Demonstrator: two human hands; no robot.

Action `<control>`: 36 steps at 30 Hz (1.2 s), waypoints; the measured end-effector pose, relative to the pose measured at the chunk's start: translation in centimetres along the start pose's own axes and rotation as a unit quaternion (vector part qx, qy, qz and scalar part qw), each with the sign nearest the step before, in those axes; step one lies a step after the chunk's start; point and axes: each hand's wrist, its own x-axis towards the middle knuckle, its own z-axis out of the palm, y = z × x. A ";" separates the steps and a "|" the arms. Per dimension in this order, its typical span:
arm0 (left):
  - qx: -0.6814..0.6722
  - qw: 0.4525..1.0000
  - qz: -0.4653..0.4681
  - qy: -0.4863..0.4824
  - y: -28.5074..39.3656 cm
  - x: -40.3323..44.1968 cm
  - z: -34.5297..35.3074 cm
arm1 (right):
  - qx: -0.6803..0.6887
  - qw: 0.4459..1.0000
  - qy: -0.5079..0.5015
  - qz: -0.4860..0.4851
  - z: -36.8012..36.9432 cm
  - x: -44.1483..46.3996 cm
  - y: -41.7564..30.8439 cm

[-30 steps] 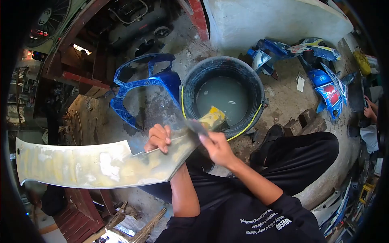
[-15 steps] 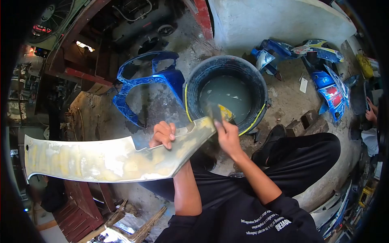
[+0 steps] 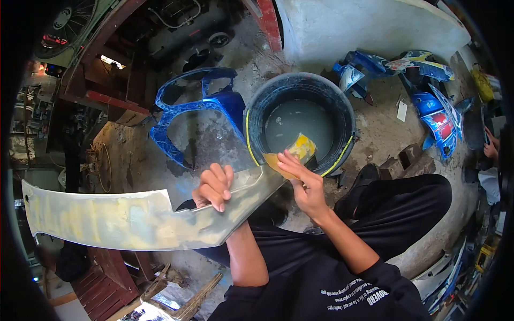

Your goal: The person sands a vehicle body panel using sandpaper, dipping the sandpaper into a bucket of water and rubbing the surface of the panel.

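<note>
A long, curved body panel point(image 3: 134, 219), patchy white, grey and yellowish, slants across my lap. My left hand point(image 3: 213, 187) curls over its upper edge near the middle and grips it; part of that hand is behind the panel. My right hand point(image 3: 306, 187) presses a tan sheet of sandpaper point(image 3: 277, 165) against the narrow end of the panel, its fingers laid along the sheet. Beyond the sheet, a yellow-patched tip juts over the near rim of a black bucket point(image 3: 257, 107) that holds cloudy grey water point(image 3: 300, 120).
A blue plastic frame point(image 3: 195, 104) lies on the floor left of the bucket. Blue fairing pieces point(image 3: 439, 120) lie to the right, near a wooden block point(image 3: 404, 163). A wooden bench point(image 3: 101, 275) is at lower left. Another person's hand point(image 3: 490, 147) shows at the right edge.
The panel's wide end has shifted left and slightly down. My right hand has flattened along the sandpaper, whose tan side now shows; it was dark and blurred before.
</note>
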 end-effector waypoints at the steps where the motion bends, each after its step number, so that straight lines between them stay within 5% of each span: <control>1: 0.014 1.000 -0.011 0.015 0.0 -0.1 0.2 | -0.022 1.000 0.008 0.002 -0.1 0.1 0.0; 11: 0.037 0.999 -0.013 -0.019 0.0 0.2 0.3 | -0.083 0.996 -0.016 -0.011 -0.9 1.5 -0.2; 12: 0.038 0.999 -0.014 -0.024 0.0 0.3 0.3 | -0.062 0.997 0.000 0.038 -1.0 2.2 0.1; 18: 0.024 0.999 -0.016 -0.019 -0.4 0.0 -0.1 | 0.014 0.999 -0.039 -0.004 -0.9 1.6 -2.9; 21: 0.051 0.998 -0.020 -0.021 -0.6 0.3 0.1 | -0.056 0.994 0.023 0.087 -0.6 2.0 -0.8; 27: 0.065 0.997 -0.020 -0.042 -0.6 0.4 0.4 | -0.021 0.999 -0.016 0.024 0.0 0.6 -3.1; 30: 0.059 0.997 -0.013 -0.041 -0.6 0.5 0.8 | -0.057 0.992 0.036 0.105 0.3 0.8 0.0; 36: 0.064 0.998 -0.003 0.006 -0.7 0.0 -0.1 | 0.002 1.000 -0.030 0.009 0.7 -1.3 -2.6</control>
